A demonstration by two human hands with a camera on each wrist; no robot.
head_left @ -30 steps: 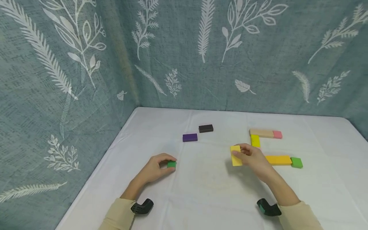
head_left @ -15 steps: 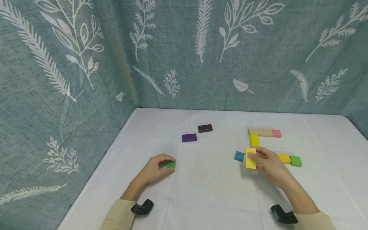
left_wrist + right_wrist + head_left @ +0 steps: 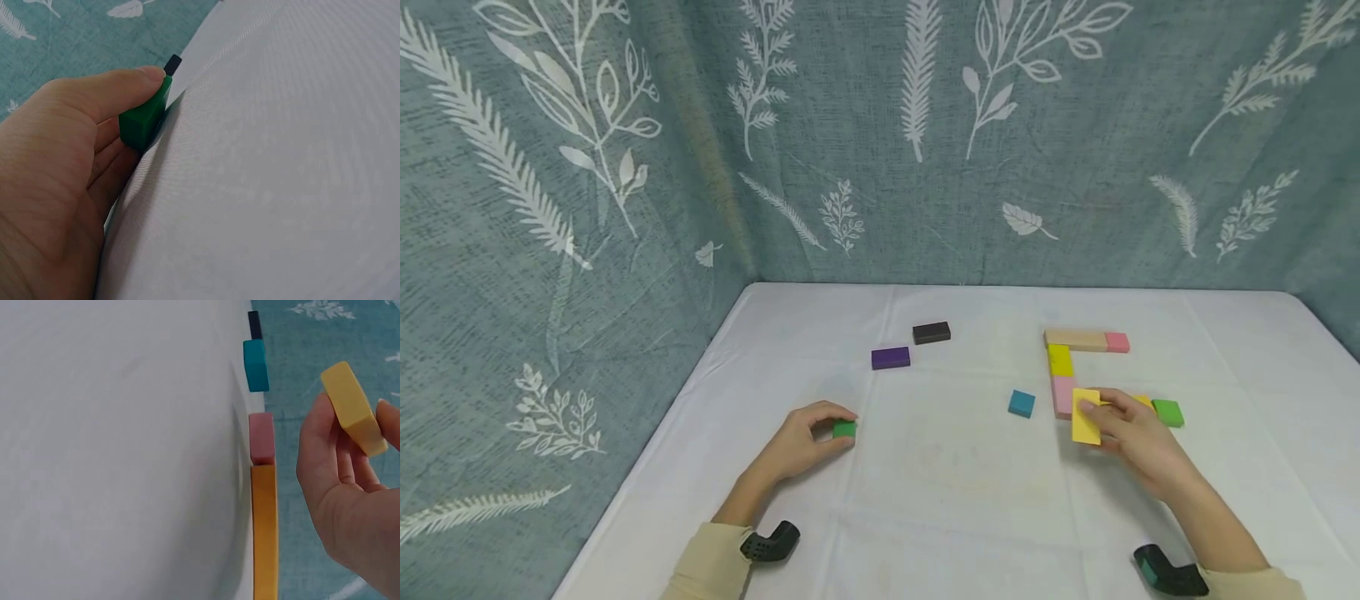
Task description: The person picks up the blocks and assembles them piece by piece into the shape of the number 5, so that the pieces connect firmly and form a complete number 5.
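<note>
Yellow block (image 3: 1086, 418) (smooth-sided) is pinched by right hand (image 3: 1141, 440).

Yellow block (image 3: 354, 403) looks smooth and kinda matt, tan block (image 3: 1075, 339) like bare wood, curtain (image 3: 940, 212) rough woven cloth, tablecloth (image 3: 955, 517) finer fabric.

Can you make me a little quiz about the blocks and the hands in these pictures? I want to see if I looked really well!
1. Which color block does the right hand hold?
A) pink
B) yellow
C) black

2. True or false: the blue block lies apart from the purple block.

3. Fill in the missing color: the left hand holds a ____ block.

Key:
1. B, the yellow block.
2. True; white cloth shows between them.
3. Green; the fingers and thumb hold the green block.
</note>
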